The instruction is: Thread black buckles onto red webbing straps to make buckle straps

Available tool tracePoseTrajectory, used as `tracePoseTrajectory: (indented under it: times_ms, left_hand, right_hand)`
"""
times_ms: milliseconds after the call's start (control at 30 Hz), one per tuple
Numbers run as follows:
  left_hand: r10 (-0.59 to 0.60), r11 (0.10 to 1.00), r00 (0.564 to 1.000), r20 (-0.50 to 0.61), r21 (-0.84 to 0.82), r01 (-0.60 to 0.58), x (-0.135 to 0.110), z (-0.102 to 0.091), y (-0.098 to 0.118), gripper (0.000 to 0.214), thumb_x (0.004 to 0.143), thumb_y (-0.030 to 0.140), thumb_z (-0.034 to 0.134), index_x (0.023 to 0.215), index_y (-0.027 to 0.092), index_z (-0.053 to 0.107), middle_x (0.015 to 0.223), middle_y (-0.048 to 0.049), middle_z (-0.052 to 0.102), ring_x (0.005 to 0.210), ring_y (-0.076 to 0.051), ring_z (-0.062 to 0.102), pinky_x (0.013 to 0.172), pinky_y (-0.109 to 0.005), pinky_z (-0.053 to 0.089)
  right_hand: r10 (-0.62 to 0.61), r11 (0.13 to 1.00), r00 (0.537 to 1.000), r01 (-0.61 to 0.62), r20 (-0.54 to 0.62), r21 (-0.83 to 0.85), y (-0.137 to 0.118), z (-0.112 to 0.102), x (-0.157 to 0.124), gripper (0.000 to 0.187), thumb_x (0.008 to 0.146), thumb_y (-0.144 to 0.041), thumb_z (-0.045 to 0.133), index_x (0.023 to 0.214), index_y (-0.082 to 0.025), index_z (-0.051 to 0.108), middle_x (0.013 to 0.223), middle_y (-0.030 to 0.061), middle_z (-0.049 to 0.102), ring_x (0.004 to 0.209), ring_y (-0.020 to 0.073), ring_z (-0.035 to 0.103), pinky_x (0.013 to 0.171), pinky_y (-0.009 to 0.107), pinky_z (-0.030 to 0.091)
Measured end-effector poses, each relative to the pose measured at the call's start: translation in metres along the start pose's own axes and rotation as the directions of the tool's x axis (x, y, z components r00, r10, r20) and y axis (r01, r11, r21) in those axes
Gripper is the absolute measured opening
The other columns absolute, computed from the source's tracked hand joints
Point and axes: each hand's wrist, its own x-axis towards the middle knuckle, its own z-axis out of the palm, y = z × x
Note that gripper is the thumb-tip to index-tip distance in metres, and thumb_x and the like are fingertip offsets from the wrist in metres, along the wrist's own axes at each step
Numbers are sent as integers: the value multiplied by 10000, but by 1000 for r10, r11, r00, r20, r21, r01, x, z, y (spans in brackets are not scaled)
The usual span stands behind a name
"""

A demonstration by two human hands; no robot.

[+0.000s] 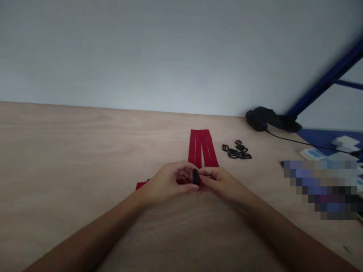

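Note:
My left hand (167, 182) and my right hand (219, 181) meet over the middle of the wooden table (70, 151). Between their pinched fingertips is a small black buckle (195, 176). A red strap end (141, 184) sticks out under my left hand, so that hand seems to grip the strap too. Several red straps (202, 147) lie side by side just beyond my hands. A small heap of black buckles (237, 150) rests to the right of the straps.
A black device (263, 118) with a cable sits at the table's far right edge by the wall. A blue frame bar (326, 81) rises on the right. White and blue items (340, 145) lie beyond it.

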Motion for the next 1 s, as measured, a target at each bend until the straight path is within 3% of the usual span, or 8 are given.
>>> tracePoseTrajectory:
  times_ms: [133,400,600,833,1000]
  left_hand:
    - [-11,998,1000,-8,54,11,0,-1,0,344,742,176,730,1069,159,626,937,-56,697,869,-177,661,842,-351,514]
    - [16,1000,999,-48,-13,-17,1,1,-3,311,738,222,750,1023,154,646,963,-62,702,879,-171,661,855,-341,508]
    - [53,995,996,-67,89,-47,0,-2,-1,339,722,237,766,1030,159,649,947,-51,690,867,-169,646,855,-337,503]
    - [41,981,999,13,191,-43,-1,-2,5,326,745,241,733,1051,157,659,999,-63,674,919,-196,636,860,-346,502]
    - [49,938,999,-10,345,-43,-1,-3,8,336,758,243,708,1080,162,656,1012,-72,668,894,-195,629,815,-324,505]
  right_hand:
    - [41,986,999,-39,-8,161,4,-1,1,312,744,-386,722,968,-169,704,927,48,714,820,177,662,805,326,514]
    - [13,998,997,-9,-70,60,-4,-2,-3,298,710,-314,756,954,-171,664,947,53,710,871,177,659,841,332,497]
    - [22,1000,998,-22,-64,13,-3,-1,-3,285,729,-349,747,938,-165,688,937,46,718,831,167,661,806,314,498]
    - [24,1000,999,-23,-27,17,-1,-2,-1,314,732,-403,738,940,-168,728,949,54,732,881,198,667,829,333,494]
    - [66,984,997,-59,-33,167,1,-3,-1,296,710,-390,747,915,-176,742,944,54,739,849,196,678,867,365,502]
